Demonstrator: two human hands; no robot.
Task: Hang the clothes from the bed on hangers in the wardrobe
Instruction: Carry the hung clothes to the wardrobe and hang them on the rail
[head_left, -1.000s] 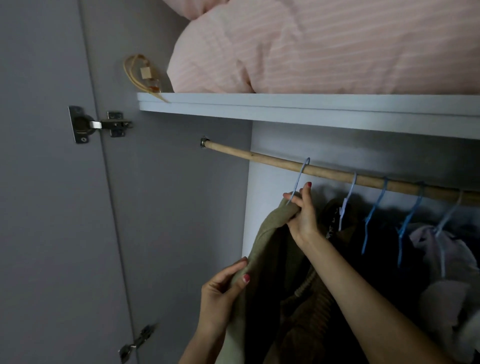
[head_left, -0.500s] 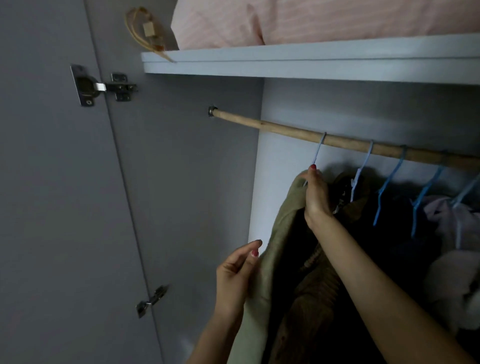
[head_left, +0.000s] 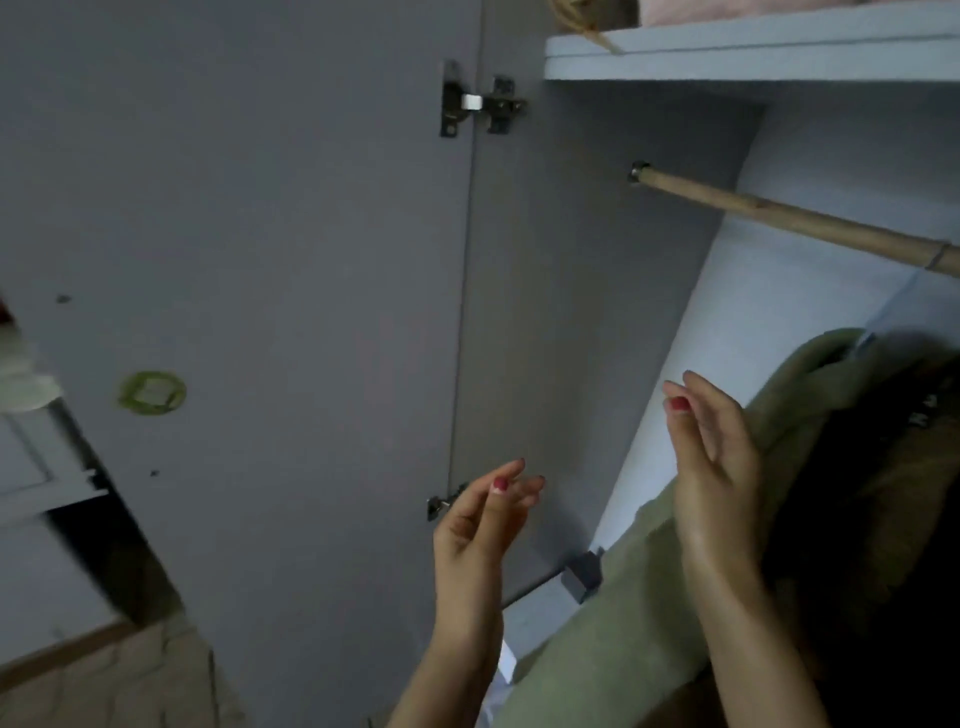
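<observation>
An olive green garment (head_left: 649, 597) hangs inside the wardrobe at the right, below the wooden rail (head_left: 779, 215). Its hanger's hook (head_left: 937, 257) loops the rail at the right edge. My right hand (head_left: 711, 457) is raised in front of the garment's shoulder, fingers relaxed, holding nothing. My left hand (head_left: 483, 514) floats left of the garment, in front of the wardrobe's side wall, fingers loosely spread and empty. Darker clothes (head_left: 872, 493) hang behind the green one.
The grey wardrobe door (head_left: 234, 260) stands swung out on the left, with hinges (head_left: 480, 104) at the top and lower down. A shelf (head_left: 753, 52) runs above the rail. A green ring mark (head_left: 152, 392) is on the door. Wooden floor (head_left: 104, 680) lies lower left.
Both hands have let go of the green garment and drawn back. The view has swung left and down, so the door fills more of the frame.
</observation>
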